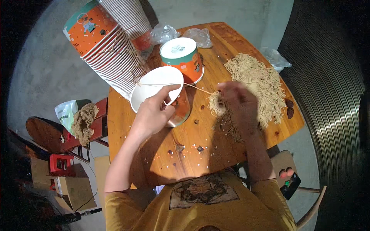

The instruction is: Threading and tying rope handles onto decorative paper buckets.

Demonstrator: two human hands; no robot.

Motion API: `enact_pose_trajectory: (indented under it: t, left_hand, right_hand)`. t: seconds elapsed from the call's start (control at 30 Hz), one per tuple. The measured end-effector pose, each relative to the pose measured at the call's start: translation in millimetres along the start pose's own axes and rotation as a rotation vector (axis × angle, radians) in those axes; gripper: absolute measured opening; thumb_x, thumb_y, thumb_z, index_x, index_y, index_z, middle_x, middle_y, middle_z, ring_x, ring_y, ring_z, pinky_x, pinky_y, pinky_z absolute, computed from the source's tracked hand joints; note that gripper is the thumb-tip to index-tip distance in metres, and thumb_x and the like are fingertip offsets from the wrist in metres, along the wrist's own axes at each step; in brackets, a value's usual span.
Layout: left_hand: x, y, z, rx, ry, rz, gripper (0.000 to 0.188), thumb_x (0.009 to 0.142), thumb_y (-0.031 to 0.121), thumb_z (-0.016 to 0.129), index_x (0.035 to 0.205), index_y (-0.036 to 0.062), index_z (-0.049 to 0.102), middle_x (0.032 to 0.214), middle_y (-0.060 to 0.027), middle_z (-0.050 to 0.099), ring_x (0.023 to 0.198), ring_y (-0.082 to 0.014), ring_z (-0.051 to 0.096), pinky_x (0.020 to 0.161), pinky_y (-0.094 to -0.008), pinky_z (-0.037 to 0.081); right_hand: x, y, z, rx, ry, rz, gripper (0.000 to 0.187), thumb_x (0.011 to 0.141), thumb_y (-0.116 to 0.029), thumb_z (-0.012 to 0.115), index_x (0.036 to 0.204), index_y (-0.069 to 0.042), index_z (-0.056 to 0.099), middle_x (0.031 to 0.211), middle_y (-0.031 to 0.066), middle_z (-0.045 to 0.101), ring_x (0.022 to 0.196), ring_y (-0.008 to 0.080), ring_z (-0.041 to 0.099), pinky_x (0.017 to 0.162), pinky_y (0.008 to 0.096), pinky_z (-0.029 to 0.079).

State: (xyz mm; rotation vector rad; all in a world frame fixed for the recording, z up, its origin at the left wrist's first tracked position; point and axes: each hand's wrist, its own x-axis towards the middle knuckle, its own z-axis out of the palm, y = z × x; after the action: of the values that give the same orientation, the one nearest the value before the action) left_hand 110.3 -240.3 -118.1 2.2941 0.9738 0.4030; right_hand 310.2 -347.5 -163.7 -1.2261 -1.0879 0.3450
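Note:
My left hand [154,111] is at the near right edge of a tilted paper tub [148,96] with a white round face and an orange side. Its thumb lies by the outer wall while the forefinger stretches across the white face to the far edge, by a thin beige cord [198,89]. That cord runs over the tub toward my right hand [241,102], which is in shadow with fingers closed on it. Beneath the right hand lies a small loose bunch of cord [217,106]. Right of it spreads a large beige heap of cord [256,86].
An upturned orange and green tub [185,63] stands behind. Tall leaning stacks of nested tubs [115,57] rise at the left, with cord on them. Clear plastic bags [165,34] lie at the back. Small white bits dot the wooden table [216,154]. Cardboard boxes [75,190] are at lower left.

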Motion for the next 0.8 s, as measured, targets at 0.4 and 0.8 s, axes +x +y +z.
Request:
enact_pose_trajectory:
  t: [0.4,0.8]
  left_hand:
    - [-3,0,1,-0.386,-0.02,-0.005,0.056,0.072,-0.007,0.047,0.126,0.0076,0.049,0.08,0.0053,0.037,0.073,-0.0045,0.038,0.066,-0.0166,0.032]
    - [-9,6,11,-0.227,0.111,0.166,0.031,0.087,0.006,0.058,0.117,0.007,0.051,0.083,-0.0064,0.053,0.072,-0.0139,0.054,0.066,-0.0281,0.046]
  right_hand:
    - [-8,5,51,-0.412,-0.136,-0.32,0.008,0.079,-0.009,0.06,0.084,-0.006,0.055,0.072,0.0115,0.056,0.066,0.03,0.06,0.055,0.0383,0.047]
    - [-12,2,53,-0.173,-0.214,-0.125,0.011,0.088,-0.016,0.055,0.09,-0.005,0.058,0.07,0.0121,0.06,0.065,0.029,0.062,0.056,0.0365,0.047]
